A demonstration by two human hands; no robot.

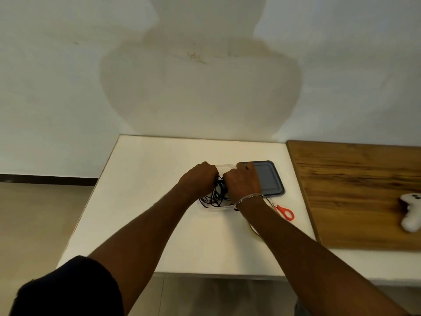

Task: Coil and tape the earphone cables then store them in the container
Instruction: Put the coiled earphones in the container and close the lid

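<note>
Black cables (pixel 215 193) tangled in container (pixel 214 209); left hand (pixel 198 179), right hand (pixel 242 182) both clenched on them. Best lift one strand clear, untangle before coiling.

Reaching forward with both arms, nearly straight, bare forearms converging toward the middle. Holding the left hand (pixel 200 176) as a fist, back upward, fingers curled under and round the earphone cables (pixel 216 197). Gripping the same tangle with the right hand (pixel 242 182), knuckles facing away, just beside the left without touching. Wearing a thin metal bangle (pixel 248 198) at the right wrist and a dark sleeve (pixel 68 286) on the left upper arm.
</note>
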